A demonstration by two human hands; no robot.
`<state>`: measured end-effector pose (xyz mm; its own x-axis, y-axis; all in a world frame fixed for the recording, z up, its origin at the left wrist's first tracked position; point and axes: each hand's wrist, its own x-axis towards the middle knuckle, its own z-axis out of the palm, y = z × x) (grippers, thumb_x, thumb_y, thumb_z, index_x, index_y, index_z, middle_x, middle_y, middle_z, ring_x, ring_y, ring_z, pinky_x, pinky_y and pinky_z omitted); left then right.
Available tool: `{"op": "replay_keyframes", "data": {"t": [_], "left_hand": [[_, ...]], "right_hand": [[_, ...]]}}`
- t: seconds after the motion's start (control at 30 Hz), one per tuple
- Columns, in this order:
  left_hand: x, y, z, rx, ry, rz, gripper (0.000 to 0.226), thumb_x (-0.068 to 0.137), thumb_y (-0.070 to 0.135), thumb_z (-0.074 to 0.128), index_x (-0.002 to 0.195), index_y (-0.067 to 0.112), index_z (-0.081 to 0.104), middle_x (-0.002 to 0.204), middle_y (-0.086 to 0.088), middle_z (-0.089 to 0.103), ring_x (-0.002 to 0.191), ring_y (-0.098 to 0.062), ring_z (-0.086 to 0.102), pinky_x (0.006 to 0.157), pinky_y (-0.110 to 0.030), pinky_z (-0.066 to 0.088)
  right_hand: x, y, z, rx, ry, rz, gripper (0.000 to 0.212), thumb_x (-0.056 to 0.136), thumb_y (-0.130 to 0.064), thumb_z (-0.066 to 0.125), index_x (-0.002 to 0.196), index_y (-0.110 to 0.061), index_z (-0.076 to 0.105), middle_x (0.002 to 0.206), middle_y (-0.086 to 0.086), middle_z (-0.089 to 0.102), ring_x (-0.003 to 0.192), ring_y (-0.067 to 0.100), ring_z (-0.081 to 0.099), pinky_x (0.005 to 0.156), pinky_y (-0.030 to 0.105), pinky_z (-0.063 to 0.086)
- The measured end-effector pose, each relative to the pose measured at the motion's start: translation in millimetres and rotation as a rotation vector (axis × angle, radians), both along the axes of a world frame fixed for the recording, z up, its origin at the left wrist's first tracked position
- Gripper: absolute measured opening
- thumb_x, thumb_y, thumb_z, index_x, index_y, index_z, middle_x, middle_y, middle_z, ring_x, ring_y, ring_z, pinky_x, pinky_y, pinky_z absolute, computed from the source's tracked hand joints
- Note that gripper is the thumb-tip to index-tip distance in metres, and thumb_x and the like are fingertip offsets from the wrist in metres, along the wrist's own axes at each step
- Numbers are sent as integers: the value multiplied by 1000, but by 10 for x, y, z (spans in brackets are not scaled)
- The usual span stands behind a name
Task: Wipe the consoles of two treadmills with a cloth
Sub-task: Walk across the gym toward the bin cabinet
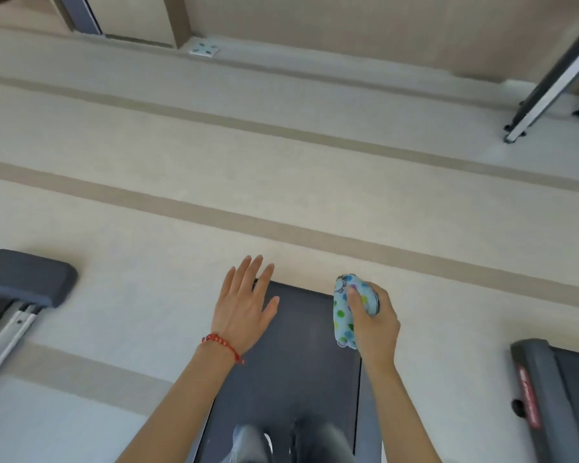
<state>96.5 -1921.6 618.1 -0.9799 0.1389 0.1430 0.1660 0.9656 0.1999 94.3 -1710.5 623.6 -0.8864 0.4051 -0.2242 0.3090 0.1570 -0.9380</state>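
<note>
While I stand on the treadmill belt [291, 355], my right hand [375, 329] has a tight grip on the bunched spotty cloth [343, 312]. My left hand [244, 305] is spread wide, holding nothing. No console shows here, so I must turn first.

Gym: treadmill belt [291, 345] underfoot, second treadmill [555, 396] right, padded bench [24, 279] left
</note>
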Motion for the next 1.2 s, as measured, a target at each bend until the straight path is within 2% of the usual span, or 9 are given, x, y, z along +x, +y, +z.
{"op": "replay_keyframes", "data": {"t": [0.07,0.1,0.27,0.4,0.53,0.7,0.87,1.1,1.2], "left_hand": [[-249,73,-39,13,-3,-22,54,89,38,36,126,4,55,132,-17,52,124,-35,47,100,-52,37],[-375,109,-61,20,-5,-31,55,89,39,35,127,5,55,133,-17,52,124,-34,46,100,-51,37],[-1100,346,-196,24,20,-42,54,88,38,36,129,7,52,134,-16,50,127,-31,39,106,-44,30],[-1678,591,-173,48,33,-21,53,88,37,37,126,5,55,132,-18,52,127,-30,36,103,-48,35],[-2208,739,-124,58,40,-18,53,88,36,37,126,4,55,133,-19,51,126,-35,43,103,-50,36],[-2805,755,-112,41,47,-15,54,89,37,36,126,4,55,132,-19,52,124,-36,46,100,-52,36],[-3491,638,-184,50,54,-20,53,88,36,37,127,4,54,133,-19,51,126,-33,39,101,-52,35],[-4615,356,-216,24,36,-64,55,90,39,34,129,5,53,134,-18,50,126,-34,42,102,-51,35],[-5049,225,-196,8,60,-85,54,89,38,35,129,5,52,134,-18,50,128,-32,36,107,-46,29]], "right_hand": [[-199,76,0,1,4,-20,19,84,-36,66,100,-29,59,89,-13,63,85,14,63,49,10,45],[-311,113,2,0,6,-29,21,84,-35,65,102,-27,59,89,-12,63,85,14,63,44,9,43],[-1001,358,4,-2,21,-34,23,86,-32,64,107,-23,59,89,-12,62,82,8,59,40,3,39],[-1622,568,6,20,24,-2,22,85,-35,64,105,-26,58,92,-10,63,84,11,61,44,6,43],[-2205,685,17,61,26,17,22,84,-37,65,102,-28,58,88,-17,62,84,10,62,70,25,53],[-2805,716,16,62,44,56,18,85,-34,65,101,-27,57,85,-21,60,78,-4,59,58,7,47],[-3474,629,-38,59,39,45,17,85,-33,66,99,-29,57,85,-21,60,79,-4,58,65,14,46],[-4494,375,-41,68,57,6,18,85,-33,65,100,-28,56,84,-20,59,79,-2,58,63,16,47],[-4862,272,-43,77,61,-8,20,85,-33,66,101,-27,57,85,-20,59,79,-2,58,61,12,47]]}}
